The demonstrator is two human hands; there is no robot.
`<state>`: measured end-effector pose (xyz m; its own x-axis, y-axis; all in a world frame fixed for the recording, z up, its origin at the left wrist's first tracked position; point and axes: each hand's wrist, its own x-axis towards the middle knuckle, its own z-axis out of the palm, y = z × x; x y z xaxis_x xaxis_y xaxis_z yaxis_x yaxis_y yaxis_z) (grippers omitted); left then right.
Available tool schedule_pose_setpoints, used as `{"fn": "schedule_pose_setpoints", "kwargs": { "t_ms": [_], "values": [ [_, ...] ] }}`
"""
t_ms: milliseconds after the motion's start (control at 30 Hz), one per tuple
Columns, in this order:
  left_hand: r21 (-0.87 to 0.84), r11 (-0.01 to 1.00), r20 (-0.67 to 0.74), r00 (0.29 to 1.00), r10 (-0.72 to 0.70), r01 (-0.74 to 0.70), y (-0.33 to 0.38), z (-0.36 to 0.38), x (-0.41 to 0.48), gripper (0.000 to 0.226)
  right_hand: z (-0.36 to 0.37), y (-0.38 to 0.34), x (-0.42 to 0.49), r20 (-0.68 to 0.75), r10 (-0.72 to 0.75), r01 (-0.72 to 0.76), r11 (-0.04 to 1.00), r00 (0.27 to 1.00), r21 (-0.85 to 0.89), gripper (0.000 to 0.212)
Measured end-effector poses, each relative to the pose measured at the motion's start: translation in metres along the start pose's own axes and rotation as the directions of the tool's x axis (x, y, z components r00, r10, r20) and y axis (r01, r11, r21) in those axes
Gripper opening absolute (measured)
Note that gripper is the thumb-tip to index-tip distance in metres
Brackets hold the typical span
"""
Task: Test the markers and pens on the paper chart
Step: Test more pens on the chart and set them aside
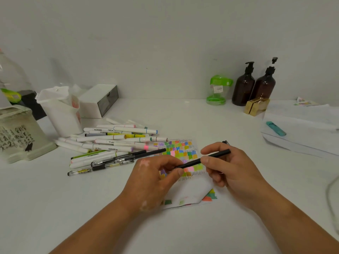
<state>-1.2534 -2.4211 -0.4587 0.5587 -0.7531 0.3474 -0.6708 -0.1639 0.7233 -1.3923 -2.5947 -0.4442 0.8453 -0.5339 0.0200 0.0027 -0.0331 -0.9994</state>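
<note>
A slim black pen (205,159) lies level between both hands above the paper chart (183,153), which is covered in small coloured swatches and black scribbles. My left hand (154,180) pinches the pen's left end between thumb and fingers. My right hand (229,171) grips the pen's right part, thumb on top. The chart's near right corner (201,195) is curled up. A heap of white markers (113,140) and several gel pens (110,162) lies left of the chart. Another black pen (145,153) rests at the chart's left edge.
A white cup (60,110), a white box (99,99) and a printed white container (20,134) stand at the back left. Two brown pump bottles (255,85), a green jar (218,90) and a gold box (256,105) line the wall. A teal marker (276,128) lies on stacked paper (302,136) at right.
</note>
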Motion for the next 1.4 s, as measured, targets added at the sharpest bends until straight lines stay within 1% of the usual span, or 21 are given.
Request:
{"fn": "schedule_pose_setpoints", "kwargs": {
  "t_ms": [67, 133, 200, 233, 267, 333, 467, 567, 633, 733, 833, 900, 967, 1033, 1067, 1100, 1133, 1200, 1267, 1333, 1400],
  "values": [
    [-0.006, 0.999, -0.011, 0.999, -0.051, 0.051, -0.005, -0.002, 0.003, 0.013, -0.006, -0.002, 0.001, -0.074, 0.019, -0.017, 0.999, 0.997, 0.028, 0.022],
    [-0.025, 0.995, -0.035, 0.994, -0.100, 0.099, -0.006, -0.007, 0.006, 0.013, -0.010, -0.008, 0.001, -0.181, 0.026, -0.027, 1.000, 0.983, -0.005, 0.021],
    [-0.040, 0.987, -0.075, 0.985, -0.158, 0.155, -0.008, -0.018, 0.005, 0.013, -0.010, -0.015, -0.003, -0.259, 0.000, -0.040, 0.988, 0.966, -0.148, 0.022],
    [-0.044, 0.983, -0.110, 0.977, -0.183, 0.179, -0.009, -0.027, 0.001, 0.012, -0.006, -0.017, -0.007, -0.265, -0.027, -0.040, 0.969, 0.964, -0.243, 0.022],
    [-0.048, 0.979, -0.153, 0.967, -0.204, 0.199, -0.011, -0.038, -0.005, 0.010, -0.001, -0.020, -0.012, -0.244, -0.058, -0.026, 0.944, 0.968, -0.328, 0.021],
    [-0.053, 0.971, -0.214, 0.948, -0.238, 0.232, -0.013, -0.065, -0.027, 0.010, 0.016, -0.025, -0.026, -0.154, -0.097, 0.023, 0.904, 0.983, -0.426, 0.019],
    [-0.099, 0.956, -0.267, 0.918, -0.293, 0.277, -0.021, -0.135, -0.100, 0.010, 0.073, -0.028, -0.064, 0.072, -0.130, 0.148, 0.856, 0.989, -0.495, 0.020],
    [-0.044, 0.950, -0.341, 0.889, -0.306, 0.310, -0.035, -0.192, -0.172, 0.011, 0.121, -0.023, -0.094, 0.240, -0.174, 0.280, 0.800, 0.955, -0.531, 0.016],
    [-0.022, 0.920, -0.379, 0.848, -0.370, 0.392, -0.047, -0.225, -0.227, 0.028, 0.152, -0.021, -0.115, 0.328, -0.218, 0.369, 0.767, 0.919, -0.525, 0.015],
    [-0.228, 0.851, -0.410, 0.746, -0.524, 0.473, -0.066, -0.264, -0.318, 0.055, 0.199, -0.014, -0.146, 0.446, -0.293, 0.493, 0.747, 0.846, -0.446, 0.013],
    [-0.329, 0.757, -0.404, 0.641, -0.653, 0.564, -0.098, -0.282, -0.409, 0.057, 0.242, 0.008, -0.175, 0.577, -0.315, 0.568, 0.755, 0.753, -0.328, 0.013],
    [-0.437, 0.647, -0.370, 0.531, -0.762, 0.625, -0.115, -0.277, -0.463, 0.056, 0.268, 0.031, -0.189, 0.668, -0.285, 0.594, 0.750, 0.687, -0.291, 0.014],
    [-0.473, 0.501, -0.355, 0.363, -0.861, 0.725, -0.130, -0.260, -0.502, 0.045, 0.291, 0.058, -0.197, 0.740, -0.207, 0.594, 0.744, 0.640, -0.305, 0.014],
    [-0.498, 0.361, -0.344, 0.202, -0.917, 0.788, -0.154, -0.237, -0.529, 0.020, 0.310, 0.087, -0.199, 0.776, -0.110, 0.579, 0.732, 0.622, -0.360, 0.015],
    [-0.509, 0.282, -0.340, 0.111, -0.934, 0.813, -0.167, -0.225, -0.537, 0.011, 0.318, 0.101, -0.199, 0.780, -0.063, 0.565, 0.726, 0.622, -0.392, 0.015],
    [-0.513, 0.202, -0.329, 0.026, -0.944, 0.834, -0.179, -0.212, -0.542, 0.011, 0.325, 0.113, -0.199, 0.780, -0.017, 0.545, 0.725, 0.626, -0.421, 0.014],
    [-0.517, 0.133, -0.310, -0.040, -0.950, 0.846, -0.190, -0.200, -0.544, 0.012, 0.332, 0.123, -0.199, 0.774, 0.014, 0.524, 0.729, 0.633, -0.441, 0.013],
    [-0.506, 0.022, -0.266, -0.132, -0.955, 0.863, -0.215, -0.185, -0.548, 0.016, 0.343, 0.139, -0.197, 0.756, 0.023, 0.496, 0.741, 0.654, -0.452, 0.013],
    [-0.410, -0.085, -0.256, -0.204, -0.945, 0.908, -0.241, -0.179, -0.548, 0.019, 0.352, 0.149, -0.194, 0.744, 0.015, 0.493, 0.741, 0.668, -0.457, 0.014],
    [-0.259, -0.190, -0.262, -0.258, -0.930, 0.947, -0.263, -0.177, -0.545, 0.025, 0.358, 0.157, -0.190, 0.731, 0.012, 0.484, 0.743, 0.682, -0.463, 0.015],
    [-0.067, -0.278, -0.290, -0.285, -0.913, 0.958, -0.279, -0.175, -0.540, 0.035, 0.360, 0.165, -0.187, 0.712, 0.021, 0.454, 0.758, 0.702, -0.469, 0.016]
  ]
}}
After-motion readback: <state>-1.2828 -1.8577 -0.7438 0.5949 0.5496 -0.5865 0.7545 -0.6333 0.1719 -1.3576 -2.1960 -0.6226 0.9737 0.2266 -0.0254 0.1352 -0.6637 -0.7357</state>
